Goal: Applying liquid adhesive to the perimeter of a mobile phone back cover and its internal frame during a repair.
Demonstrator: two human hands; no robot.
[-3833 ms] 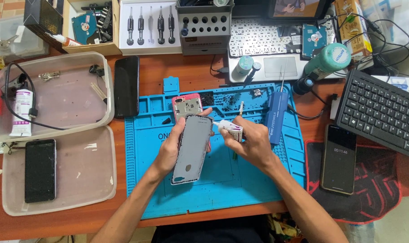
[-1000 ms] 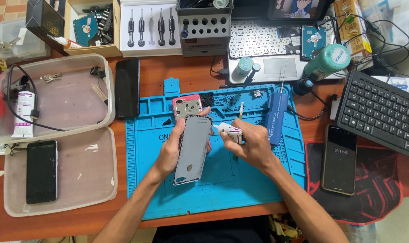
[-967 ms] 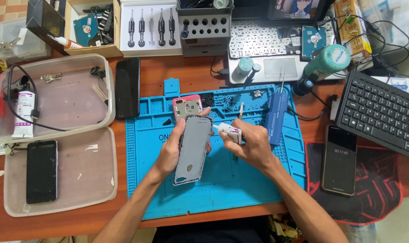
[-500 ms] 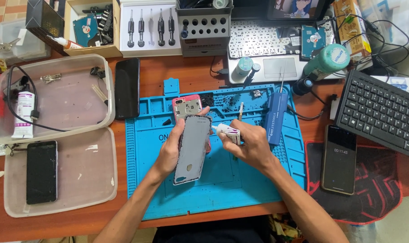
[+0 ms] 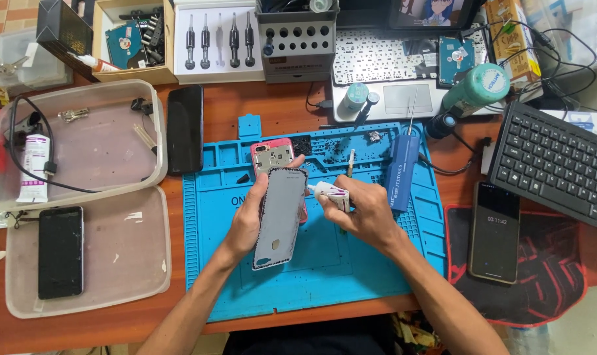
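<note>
Head view, single entry: the left hand [image 5: 249, 220] holds a grey phone back cover [image 5: 282, 217] tilted up over the blue work mat [image 5: 324, 276], fingers wrapped along its left edge and thumb near the top corner, a firm closed grip. The right hand [image 5: 367, 213] is closed around a small white glue tube [image 5: 330, 194], its nozzle at the cover's upper right edge. Just behind the cover lies a pink phone frame [image 5: 272, 154], opened side up. Risks, as judged: too hard a squeeze could run glue past the rim onto the fingers or the mat; a loosened left grip could let the cover drop onto the pink frame; a wide swing of the right elbow could catch the blue electric screwdriver [image 5: 402, 171] lying just beside that hand. Edges and room: the mat's near half is bare and gives the most space. To the left, two clear plastic trays [image 5: 114, 256] border the mat, one carrying a dark phone [image 5: 60, 252]. To the right, another phone [image 5: 494, 231] lies on a red-and-black pad, well apart. The counter's [image 5: 114, 329] near edge runs close under the forearms.
</note>
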